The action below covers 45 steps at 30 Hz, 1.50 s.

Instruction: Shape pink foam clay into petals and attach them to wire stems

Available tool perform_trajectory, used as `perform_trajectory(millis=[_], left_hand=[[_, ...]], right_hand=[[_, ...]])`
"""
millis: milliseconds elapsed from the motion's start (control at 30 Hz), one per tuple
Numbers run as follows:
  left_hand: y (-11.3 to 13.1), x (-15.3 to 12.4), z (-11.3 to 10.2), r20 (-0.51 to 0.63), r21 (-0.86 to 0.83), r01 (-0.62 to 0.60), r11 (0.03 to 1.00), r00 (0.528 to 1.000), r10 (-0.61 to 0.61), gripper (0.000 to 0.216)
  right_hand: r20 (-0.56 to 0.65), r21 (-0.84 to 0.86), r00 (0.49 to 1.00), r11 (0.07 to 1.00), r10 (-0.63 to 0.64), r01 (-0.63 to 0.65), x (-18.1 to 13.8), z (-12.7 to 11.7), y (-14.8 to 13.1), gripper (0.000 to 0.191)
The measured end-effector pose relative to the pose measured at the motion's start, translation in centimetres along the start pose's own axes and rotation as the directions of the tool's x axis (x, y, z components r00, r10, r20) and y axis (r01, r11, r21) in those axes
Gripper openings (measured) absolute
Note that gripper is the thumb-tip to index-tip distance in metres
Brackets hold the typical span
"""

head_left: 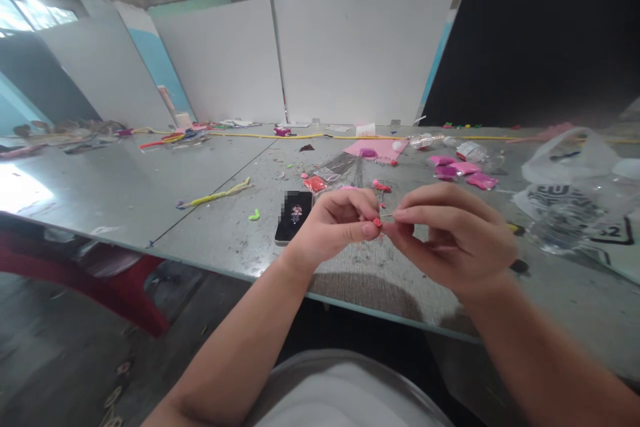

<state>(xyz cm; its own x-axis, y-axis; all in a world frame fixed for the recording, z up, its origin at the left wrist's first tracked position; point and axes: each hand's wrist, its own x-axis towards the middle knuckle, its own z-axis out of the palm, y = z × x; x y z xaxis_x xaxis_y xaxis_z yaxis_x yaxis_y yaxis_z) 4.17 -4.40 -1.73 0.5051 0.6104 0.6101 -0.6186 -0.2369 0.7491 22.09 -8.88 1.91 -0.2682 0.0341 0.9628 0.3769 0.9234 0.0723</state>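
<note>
My left hand (336, 225) and my right hand (451, 237) meet above the near edge of a grey table (150, 193). Between their pinched fingertips sits a tiny red bead (377, 221); a thin wire or needle seems to run from it into my right fingers, too fine to be sure. Just beyond my left hand lies a black phone (294, 215), face up. Behind my hands are a small bag of red beads (315, 183), clear packets (341, 165) and a red piece (382, 185).
Pink bags (463, 171) and a pink sheet (377, 148) lie further back. A white plastic bag (575, 193) sits at the right. Yellow-green strips (215, 196), a green bit (255, 215) and clutter are at the left. White boards stand behind. A red chair (100, 280) is below left.
</note>
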Motion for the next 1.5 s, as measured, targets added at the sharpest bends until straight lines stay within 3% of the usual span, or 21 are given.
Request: perform_trajectory(millis=[133, 500, 667, 1067, 1500], left_hand=[[0.00, 0.02, 0.02, 0.013, -0.019, -0.022, 1.000, 1.000, 0.023, 0.025], [-0.03, -0.05, 0.28, -0.011, 0.014, -0.048, 0.999, 0.999, 0.048, 0.024], [-0.11, -0.08, 0.33, -0.035, 0.039, -0.036, 0.999, 0.999, 0.038, 0.028], [-0.05, -0.11, 0.08, 0.026, 0.002, -0.055, 0.999, 0.998, 0.055, 0.014], [0.00, -0.14, 0.07, -0.074, 0.051, 0.025, 0.998, 0.997, -0.021, 0.026]], right_hand=[[0.020, -0.061, 0.998, 0.996, -0.066, 0.067, 0.10, 0.08, -0.34, 0.028], [0.079, -0.039, 0.995, 0.997, -0.058, 0.062, -0.05, 0.15, -0.21, 0.029], [0.047, -0.024, 0.997, 0.998, -0.056, 0.057, -0.02, 0.39, -0.26, 0.028], [0.021, -0.035, 0.999, 0.999, -0.028, 0.029, -0.09, 0.63, -0.34, 0.027], [0.036, -0.107, 0.997, 0.992, -0.065, 0.068, -0.20, 0.49, -0.19, 0.027]])
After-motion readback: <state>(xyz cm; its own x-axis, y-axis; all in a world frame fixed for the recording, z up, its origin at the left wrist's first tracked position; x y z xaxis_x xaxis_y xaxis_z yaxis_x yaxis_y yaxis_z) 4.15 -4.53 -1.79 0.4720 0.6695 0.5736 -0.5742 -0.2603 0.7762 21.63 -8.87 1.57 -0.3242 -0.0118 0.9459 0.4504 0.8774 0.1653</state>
